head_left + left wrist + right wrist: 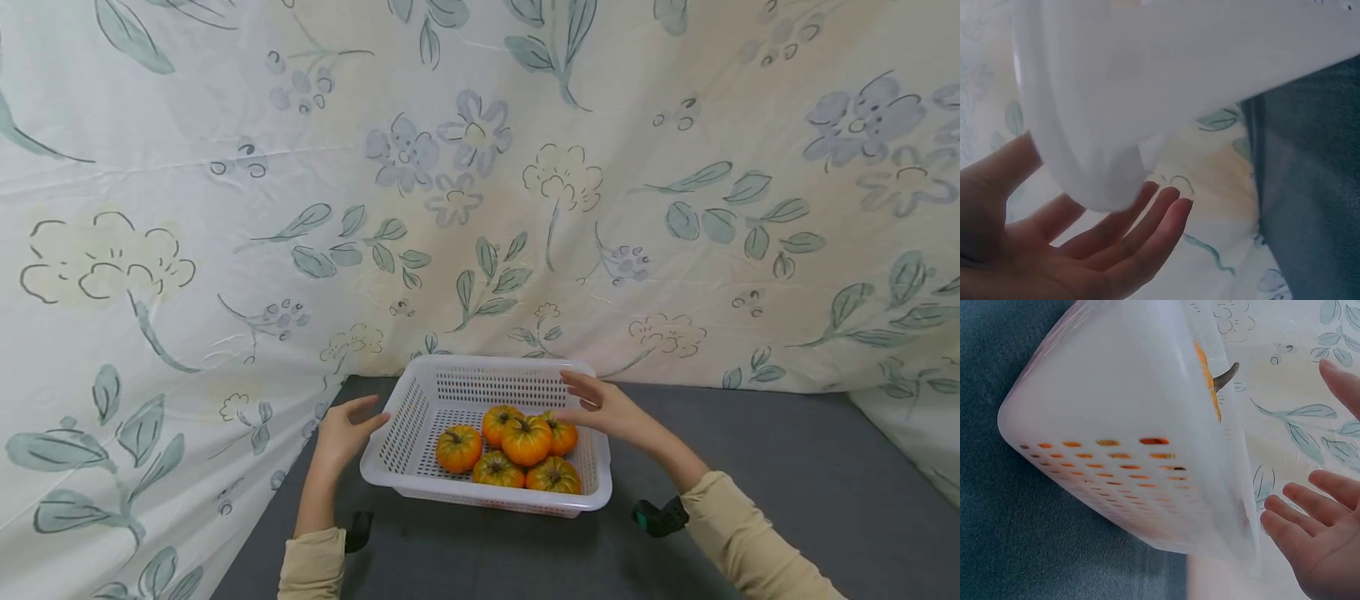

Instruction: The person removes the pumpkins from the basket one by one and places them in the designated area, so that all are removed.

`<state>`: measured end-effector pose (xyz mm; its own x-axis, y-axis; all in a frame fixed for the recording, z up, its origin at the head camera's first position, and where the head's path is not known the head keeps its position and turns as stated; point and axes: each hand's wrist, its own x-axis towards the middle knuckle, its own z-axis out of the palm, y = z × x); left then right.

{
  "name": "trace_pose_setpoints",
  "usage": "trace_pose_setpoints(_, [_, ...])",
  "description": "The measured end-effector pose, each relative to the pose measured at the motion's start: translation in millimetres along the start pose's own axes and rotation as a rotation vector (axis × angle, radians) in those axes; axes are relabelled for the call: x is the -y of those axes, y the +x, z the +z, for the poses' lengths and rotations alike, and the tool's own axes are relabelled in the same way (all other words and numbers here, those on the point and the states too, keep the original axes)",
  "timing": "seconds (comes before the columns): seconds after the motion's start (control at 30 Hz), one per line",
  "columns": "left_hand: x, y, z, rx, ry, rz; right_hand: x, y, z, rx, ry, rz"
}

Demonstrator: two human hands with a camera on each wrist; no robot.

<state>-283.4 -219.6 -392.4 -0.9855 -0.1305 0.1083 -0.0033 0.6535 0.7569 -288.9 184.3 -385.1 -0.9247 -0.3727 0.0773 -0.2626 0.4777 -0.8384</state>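
Note:
A white plastic basket with slotted walls stands on the dark table. Several small orange pumpkins lie inside it, mostly toward its right half, one resting on top of others. Beside the basket's left rim is my left hand, its fingers loosely bent and holding nothing; in the left wrist view they spread around the rim's corner without a visible grip. My right hand hovers over the right rim, thumb and fingers apart. In the right wrist view a pumpkin stem sticks up above the rim.
A cloth printed with flowers and leaves hangs behind the table and along its left side. The dark grey tabletop extends to the right of the basket and in front of it. Dark bands sit at both wrists.

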Motion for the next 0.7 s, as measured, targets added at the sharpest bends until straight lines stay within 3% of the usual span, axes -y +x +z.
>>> trace_pose_setpoints(0.27, [12.4, -3.0, -1.0, -0.012, -0.052, -0.040, 3, 4.0, 5, 0.025, -0.004, 0.013])
trace_pose_setpoints(0.7, [19.2, -8.0, 1.3, -0.021, -0.094, -0.124, 12, 12.5, 12, 0.059, -0.054, 0.002])
